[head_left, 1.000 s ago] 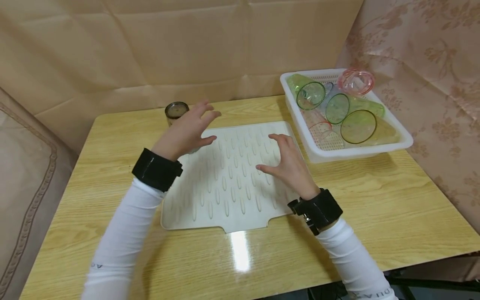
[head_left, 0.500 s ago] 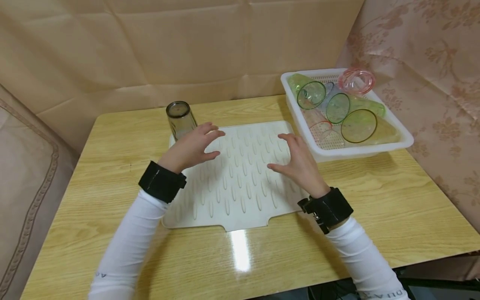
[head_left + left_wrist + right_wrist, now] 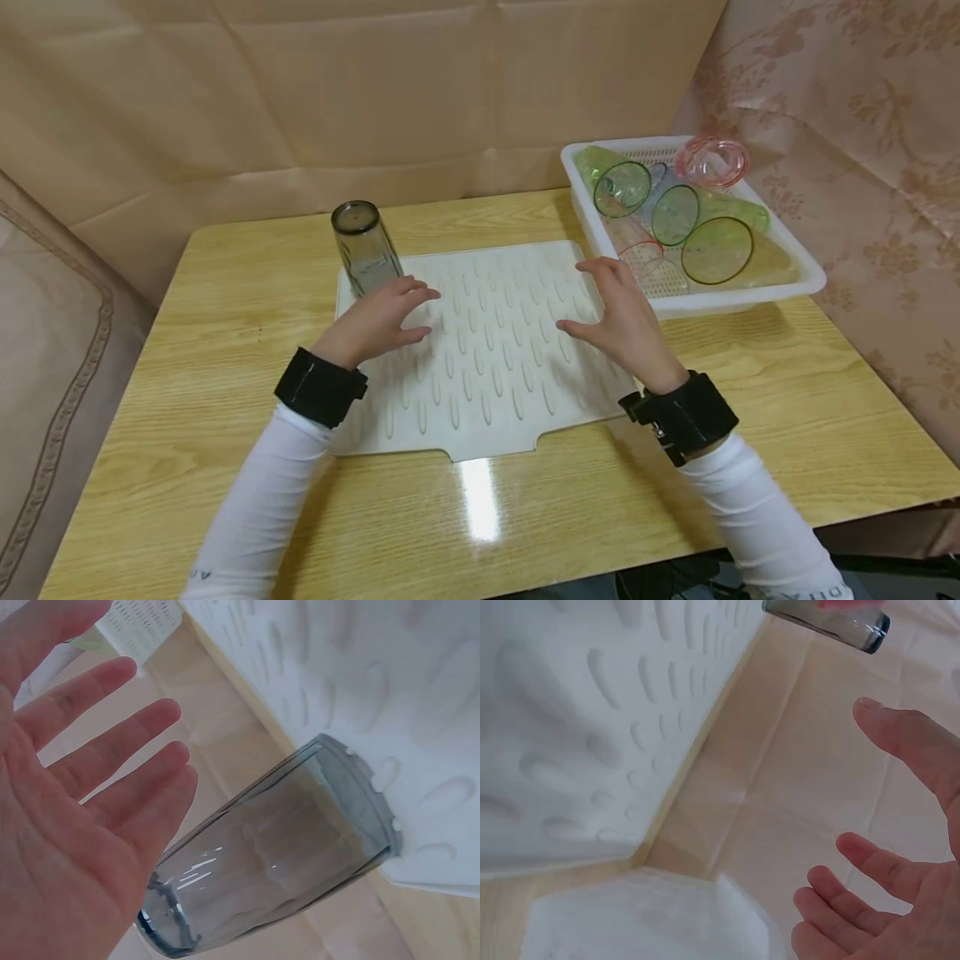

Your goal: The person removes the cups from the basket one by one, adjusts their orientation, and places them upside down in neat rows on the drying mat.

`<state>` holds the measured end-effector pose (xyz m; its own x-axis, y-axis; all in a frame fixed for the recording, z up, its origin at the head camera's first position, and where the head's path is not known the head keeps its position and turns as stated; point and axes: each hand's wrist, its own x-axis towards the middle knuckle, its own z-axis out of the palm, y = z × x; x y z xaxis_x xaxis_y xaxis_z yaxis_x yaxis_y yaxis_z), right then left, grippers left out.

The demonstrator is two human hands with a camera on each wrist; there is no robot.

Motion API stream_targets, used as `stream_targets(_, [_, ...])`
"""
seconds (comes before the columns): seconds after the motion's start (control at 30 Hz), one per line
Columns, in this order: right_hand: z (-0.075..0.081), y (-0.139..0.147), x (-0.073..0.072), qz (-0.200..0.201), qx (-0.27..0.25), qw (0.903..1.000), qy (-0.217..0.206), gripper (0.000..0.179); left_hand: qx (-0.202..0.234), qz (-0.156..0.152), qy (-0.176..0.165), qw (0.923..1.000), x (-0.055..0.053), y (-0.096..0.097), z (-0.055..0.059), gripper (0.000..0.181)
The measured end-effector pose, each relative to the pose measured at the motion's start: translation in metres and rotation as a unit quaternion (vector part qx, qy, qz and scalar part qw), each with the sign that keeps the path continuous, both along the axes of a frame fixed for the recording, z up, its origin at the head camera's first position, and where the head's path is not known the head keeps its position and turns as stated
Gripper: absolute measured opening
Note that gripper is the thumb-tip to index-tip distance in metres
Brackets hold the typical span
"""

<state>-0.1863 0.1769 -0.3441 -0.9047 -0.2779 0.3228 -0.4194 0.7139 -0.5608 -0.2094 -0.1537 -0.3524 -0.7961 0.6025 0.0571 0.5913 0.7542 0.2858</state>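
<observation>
A smoky grey drinking glass [image 3: 367, 246] stands upside down on the back left corner of a white ridged drying mat [image 3: 480, 375]. Just in front of that glass is my left hand [image 3: 378, 321], its fingers spread and holding nothing; the left wrist view shows the glass [image 3: 277, 847] beyond the fingers, its rim on the mat. My right hand [image 3: 622, 325] hovers over the mat's right edge near the basket, thumb and fingers apart with nothing between them. In the right wrist view the fingers of the right hand [image 3: 885, 900] are loosely bent.
At the back right a white plastic basket [image 3: 738, 297] holds several tumblers lying down, among them a green glass [image 3: 675, 217], a yellow-green glass [image 3: 717, 252] and a pink glass [image 3: 712, 162]. A wooden table [image 3: 225, 400] lies under everything, with cloth hanging behind it.
My left hand has drawn back toward me from the grey glass, leaving it more visible. My right hand has moved rightward, closer to the basket.
</observation>
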Motion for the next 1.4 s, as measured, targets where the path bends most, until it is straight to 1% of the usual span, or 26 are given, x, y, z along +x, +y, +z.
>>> stream_targets(0.17, [0.012, 0.011, -0.002, -0.007, 0.004, 0.9995, 0.029, 0.072, 0.000, 0.007, -0.012, 0.9999, 0.002, -0.003, -0.007, 0.049])
stream_targets(0.33, [0.024, 0.031, -0.006, -0.039, 0.018, 0.9987, 0.029, 0.072, -0.002, 0.012, -0.015, 0.9998, 0.004, -0.006, -0.010, 0.049])
stream_targets(0.47, [0.028, 0.047, -0.011, -0.058, 0.032, 0.9973, 0.032, 0.073, -0.006, 0.024, -0.019, 0.9995, 0.004, -0.010, -0.012, 0.049])
stream_targets(0.6, [0.031, 0.059, -0.014, -0.074, 0.048, 0.9953, 0.040, 0.072, 0.000, 0.024, -0.010, 0.9997, 0.005, -0.014, -0.014, 0.048])
stream_targets(0.7, [0.035, 0.066, -0.016, -0.087, 0.055, 0.9939, 0.039, 0.074, 0.007, 0.019, 0.002, 0.9998, 0.005, -0.017, -0.016, 0.046])
stream_targets(0.77, [0.037, 0.071, -0.017, -0.095, 0.057, 0.9934, 0.032, 0.075, 0.011, 0.019, 0.005, 0.9998, 0.006, -0.018, -0.017, 0.045])
stream_targets(0.93, [0.042, 0.084, -0.019, -0.101, 0.064, 0.9927, 0.013, 0.077, 0.015, 0.017, 0.012, 0.9997, 0.008, -0.023, -0.018, 0.044])
stream_targets(1.03, [0.045, 0.092, -0.019, -0.099, 0.070, 0.9926, 0.011, 0.078, 0.017, 0.016, 0.019, 0.9995, 0.008, -0.026, -0.018, 0.045])
stream_targets(1.23, [0.047, 0.108, -0.023, -0.092, 0.091, 0.9909, 0.035, 0.080, 0.018, 0.016, 0.022, 0.9995, 0.009, -0.029, -0.021, 0.045])
stream_targets(1.4, [0.048, 0.119, -0.028, -0.098, 0.110, 0.9891, -0.002, 0.090, 0.019, 0.016, 0.021, 0.9995, 0.010, -0.030, -0.022, 0.046])
